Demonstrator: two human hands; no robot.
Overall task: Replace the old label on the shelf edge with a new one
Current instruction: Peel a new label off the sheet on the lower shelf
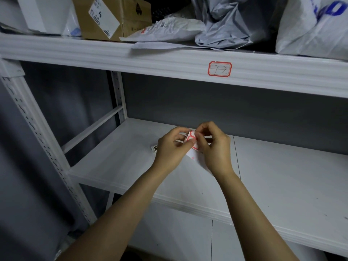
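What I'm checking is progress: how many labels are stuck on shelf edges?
1: the red-bordered label marked 7-2, on the upper shelf edge. The lower shelf edge shows none, though the arms cover part of it.

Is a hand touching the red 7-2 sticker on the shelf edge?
Apart. The head view shows the 7-2 sticker on the shelf edge, while the left hand and right hand pinch a sticker sheet well below it.

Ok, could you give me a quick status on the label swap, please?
Left hand, right hand pinch label sheet. 7-2 label on shelf edge. Nothing blocking.
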